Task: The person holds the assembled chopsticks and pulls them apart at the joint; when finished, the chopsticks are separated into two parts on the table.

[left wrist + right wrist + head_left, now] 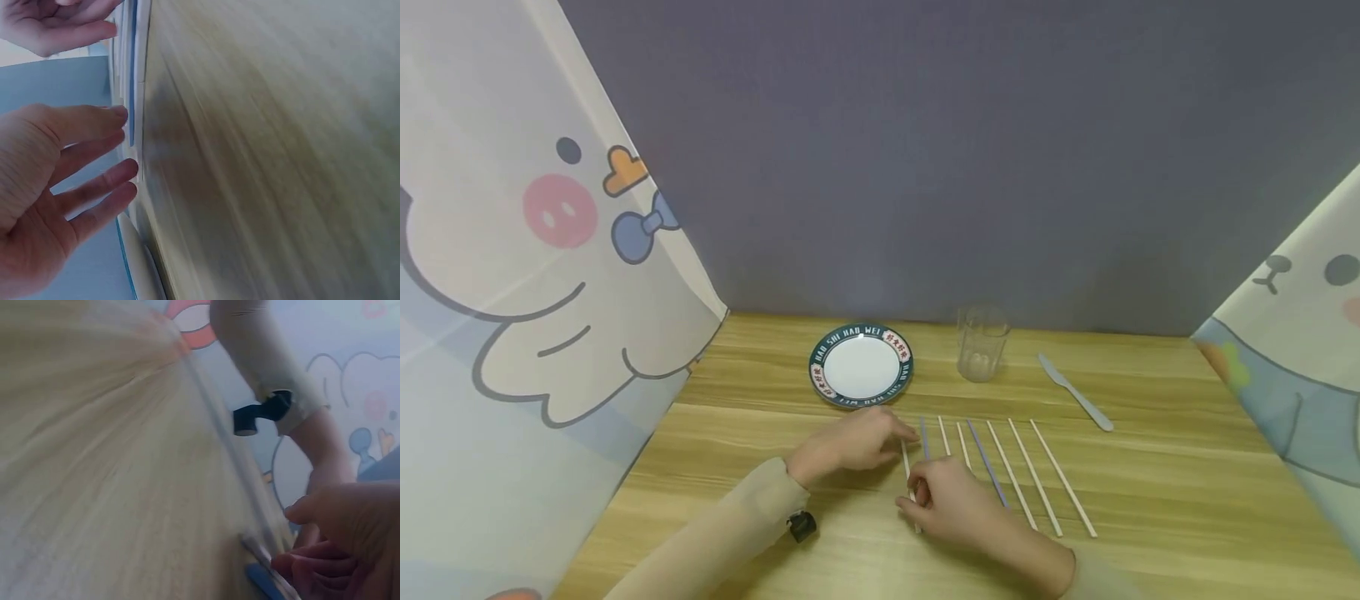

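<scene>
Thin white and purple sticks lie in a row on the wooden table [1187, 467]. At the row's left end is a white stick [906, 462], with a purple stick [924, 437] beside it. My left hand [861, 439] reaches over the far end of that white stick; in the left wrist view its fingertips [128, 169] are right at the stick, thumb and fingers apart. Nearer me, my right hand [955, 504] bends over the stick's near end. The right wrist view has its fingers [284, 564] beside the stick end [253, 547], the thumb spread away.
Behind the sticks stand a green-rimmed white plate [861, 367] and a clear glass mug [981, 346]. A pale knife [1075, 392] lies to the right. Grey paneling [962, 167] closes off the back, with cartoon-printed sheets [550, 292] at both sides.
</scene>
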Action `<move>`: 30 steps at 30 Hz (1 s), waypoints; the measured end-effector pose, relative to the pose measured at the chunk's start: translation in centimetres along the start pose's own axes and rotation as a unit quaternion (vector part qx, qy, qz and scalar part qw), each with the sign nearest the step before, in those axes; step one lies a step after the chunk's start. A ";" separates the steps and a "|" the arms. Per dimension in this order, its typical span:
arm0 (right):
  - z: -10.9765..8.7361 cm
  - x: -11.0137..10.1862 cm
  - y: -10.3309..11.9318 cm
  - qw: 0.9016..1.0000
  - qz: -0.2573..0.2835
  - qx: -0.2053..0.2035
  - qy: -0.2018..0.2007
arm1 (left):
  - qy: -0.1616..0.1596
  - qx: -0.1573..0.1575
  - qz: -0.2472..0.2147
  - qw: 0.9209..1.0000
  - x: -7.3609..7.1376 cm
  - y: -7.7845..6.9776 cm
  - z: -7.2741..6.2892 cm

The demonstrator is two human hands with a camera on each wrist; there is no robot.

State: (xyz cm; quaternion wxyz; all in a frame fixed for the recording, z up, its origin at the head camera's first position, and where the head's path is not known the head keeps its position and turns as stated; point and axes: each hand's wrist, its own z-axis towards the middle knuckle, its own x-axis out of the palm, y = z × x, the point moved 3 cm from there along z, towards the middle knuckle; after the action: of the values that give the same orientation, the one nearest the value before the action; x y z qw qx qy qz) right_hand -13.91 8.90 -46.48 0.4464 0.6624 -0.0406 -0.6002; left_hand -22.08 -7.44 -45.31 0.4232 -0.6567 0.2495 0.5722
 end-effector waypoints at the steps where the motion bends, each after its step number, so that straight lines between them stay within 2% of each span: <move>1: 0.1 0.3 0.0 1.000 -0.010 0.002 0.000 | 0.006 -0.003 0.003 1.000 0.1 0.0 0.1; 6: 0.5 1.0 -0.1 0.999 -0.038 0.018 -0.004 | 0.029 -0.011 0.034 0.999 0.6 0.0 0.5; 12: 0.8 0.7 -0.5 0.999 -0.034 0.041 0.000 | 0.012 -0.001 0.057 0.998 0.5 0.1 0.6; 16: 1.1 0.1 -0.4 0.999 -0.030 0.041 0.010 | 0.020 0.006 0.043 0.999 0.0 0.4 0.1; 19: 1.3 -1.3 0.0 0.998 -0.044 0.033 0.012 | 0.024 0.000 0.009 1.000 -0.8 0.4 -0.6; 23: 1.3 -4.4 0.8 0.997 -0.075 0.007 0.002 | -0.001 -0.003 -0.062 0.998 -2.3 -0.4 -1.3; 25: 1.2 -6.1 1.2 0.996 -0.084 -0.011 -0.001 | -0.030 0.010 -0.083 0.996 -3.2 -1.2 -1.4; 27: 1.1 -7.6 1.5 0.995 -0.092 -0.029 -0.003 | -0.064 0.024 -0.086 0.994 -4.1 -2.3 -1.2; 30: 1.0 -9.7 1.9 0.994 -0.099 -0.051 -0.001 | -0.133 0.044 -0.052 0.989 -5.6 -3.8 -0.8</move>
State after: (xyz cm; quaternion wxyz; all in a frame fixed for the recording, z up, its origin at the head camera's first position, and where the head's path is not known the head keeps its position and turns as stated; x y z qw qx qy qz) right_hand -16.55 12.94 -37.78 0.4179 0.6391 0.0556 -0.6433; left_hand -19.75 -7.05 -38.92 0.5102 -0.5676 0.1813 0.6202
